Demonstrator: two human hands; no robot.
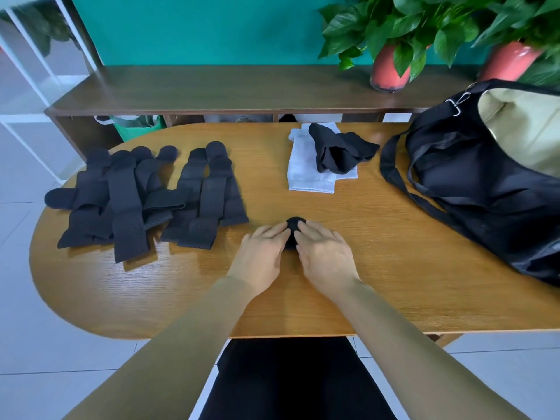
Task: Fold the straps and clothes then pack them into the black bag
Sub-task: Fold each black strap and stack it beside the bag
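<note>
Head view: the left hand [260, 253] and right hand [325, 256] lie side by side, fingers straight and pressing down on a small black strap [293, 227] near the front middle of the counter [394, 268]; most of it is hidden beneath them, so its fold may be unfinished. Springy as the material seems, it could unroll once the pressure lifts, or come loose on the carry to the black bag [472, 183] lying open at the right. Unfolded straps [145, 195] lie at the left, clothes [303, 171] at the back.
</note>
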